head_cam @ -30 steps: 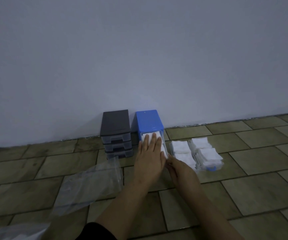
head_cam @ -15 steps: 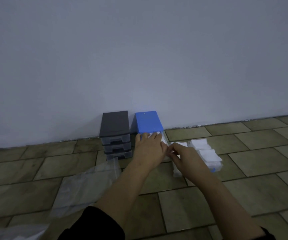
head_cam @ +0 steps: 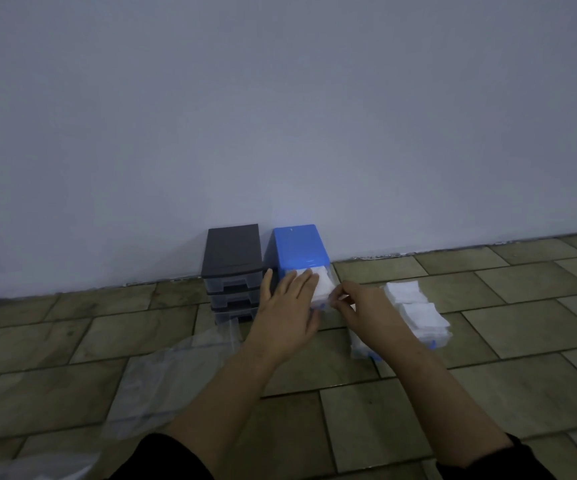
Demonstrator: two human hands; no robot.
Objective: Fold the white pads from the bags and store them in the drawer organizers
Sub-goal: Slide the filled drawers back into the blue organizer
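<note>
Tiled floor (head_cam: 487,393), against a pale wall. A blue plastic drawer organizer (head_cam: 299,247) is seen beside a dark grey three-drawer organizer (head_cam: 231,258). Its top drawer is pulled out, packed with folded white pads (head_cam: 321,284). The left hand (head_cam: 288,313) is laid flat, fingers straight, on those pads. The drawer's front corner is pinched by the right hand (head_cam: 363,310). More white pads (head_cam: 415,310) are stacked at right; a clear plastic bag (head_cam: 162,382) lies at left.

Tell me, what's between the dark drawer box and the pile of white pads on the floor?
In the head view, the blue organizer stands between the dark organizer and the loose white pads, along with both hands.
</note>
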